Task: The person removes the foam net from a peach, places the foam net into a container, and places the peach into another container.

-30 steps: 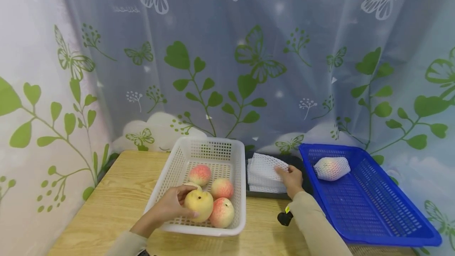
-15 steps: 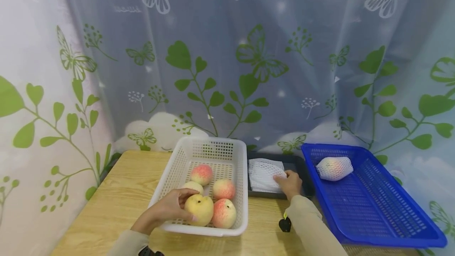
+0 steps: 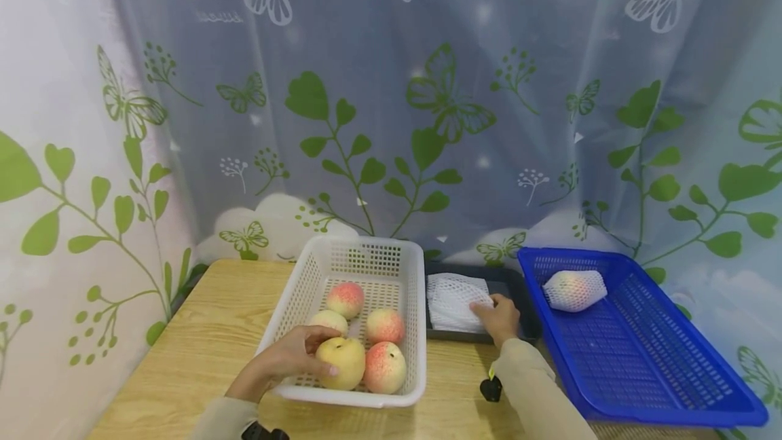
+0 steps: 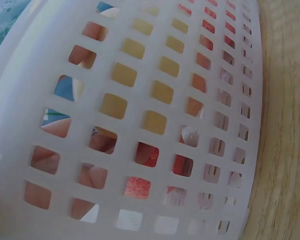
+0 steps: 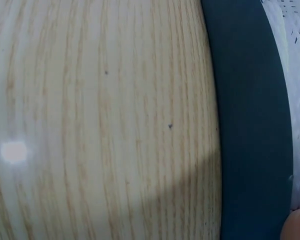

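Note:
In the head view, my left hand (image 3: 292, 356) grips a yellow peach (image 3: 345, 365) from its left side, at the near end of the white basket (image 3: 403, 398). Several other peaches lie around it, among them a red and cream one (image 3: 385, 369) close on the right. My right hand (image 3: 502, 318) pinches the right edge of the white foam net sleeves (image 3: 455, 301), which lie flat in a black tray (image 3: 455, 335). Through the basket wall, the left wrist view shows patches of the yellow peach (image 4: 124, 75). One fingertip (image 5: 297, 225) appears beside the tray in the right wrist view.
To the right stands a blue basket (image 3: 666, 415), with one peach in a foam net (image 3: 574, 290) at its far left corner. A wooden table (image 3: 201, 331) bears everything. Behind hangs a patterned curtain (image 3: 366, 121). A small black object (image 3: 491, 389) shows by the right sleeve.
The foam sleeves, lifted and fanned out a second ago, now lie flat in the tray, with my right hand still at their edge. The left hand and yellow peach have barely moved.

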Demonstrator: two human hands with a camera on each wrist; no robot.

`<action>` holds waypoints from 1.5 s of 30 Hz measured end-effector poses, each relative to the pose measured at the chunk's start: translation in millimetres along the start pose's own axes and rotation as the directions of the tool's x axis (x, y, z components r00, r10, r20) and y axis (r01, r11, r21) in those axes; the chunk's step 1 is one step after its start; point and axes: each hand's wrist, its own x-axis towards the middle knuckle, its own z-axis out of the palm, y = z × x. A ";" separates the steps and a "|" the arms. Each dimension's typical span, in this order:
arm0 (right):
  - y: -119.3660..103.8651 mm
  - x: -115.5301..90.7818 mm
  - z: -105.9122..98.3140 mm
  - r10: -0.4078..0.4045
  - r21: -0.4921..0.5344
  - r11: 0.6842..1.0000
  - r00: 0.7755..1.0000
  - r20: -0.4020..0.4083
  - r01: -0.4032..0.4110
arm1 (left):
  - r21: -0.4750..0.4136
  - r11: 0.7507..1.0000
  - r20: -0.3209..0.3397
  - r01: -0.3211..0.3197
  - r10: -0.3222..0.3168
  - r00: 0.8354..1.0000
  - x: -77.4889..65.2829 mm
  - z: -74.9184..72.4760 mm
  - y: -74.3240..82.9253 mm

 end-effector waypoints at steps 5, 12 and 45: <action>0.5 0.1 0.9 -0.010 0.012 1.000 1.000 -0.015 0.010 | 0.030 0.999 -0.007 -0.021 0.021 1.000 1.2 -1.4 -1.6; 0.2 -1.0 0.0 -0.011 0.032 0.999 1.000 -0.008 0.011 | -0.036 0.999 -0.057 -0.014 0.012 0.998 1.7 -1.3 -5.3; -36.2 -2.8 -38.0 -0.074 0.030 0.997 0.990 0.121 0.071 | -0.150 0.988 -0.187 0.022 -0.050 0.981 6.9 7.1 14.2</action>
